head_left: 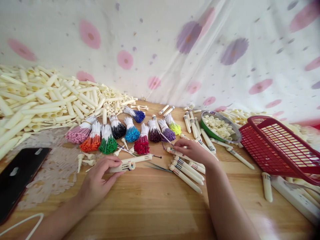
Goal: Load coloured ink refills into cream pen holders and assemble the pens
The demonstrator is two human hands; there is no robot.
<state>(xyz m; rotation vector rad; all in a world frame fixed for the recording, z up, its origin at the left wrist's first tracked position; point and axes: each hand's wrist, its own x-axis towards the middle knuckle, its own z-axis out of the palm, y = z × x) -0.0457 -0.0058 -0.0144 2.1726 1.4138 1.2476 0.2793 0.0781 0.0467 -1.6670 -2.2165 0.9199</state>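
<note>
My left hand (pixel 98 176) rests on the wooden table and grips a cream pen barrel (pixel 124 166) lying on its side, open end to the right. A second cream barrel (pixel 140 158) lies just behind it. My right hand (pixel 191 150) reaches forward with fingers pinched near a thin refill by the purple bundle (pixel 167 132); what it pinches is too small to be sure of. Under and beside it lie several assembled cream pens (pixel 186 170). Bundles of coloured refills fan out ahead: pink (pixel 79 133), orange (pixel 92 141), green (pixel 108 144), black, blue (pixel 131 132), red (pixel 141 144), yellow (pixel 174 126).
A large heap of cream barrels (pixel 42 100) fills the left. A green bowl of small cream parts (pixel 220 128) and a red plastic basket (pixel 280 146) stand on the right. A black phone (pixel 18 173) lies at the left edge. Flowered cloth hangs behind.
</note>
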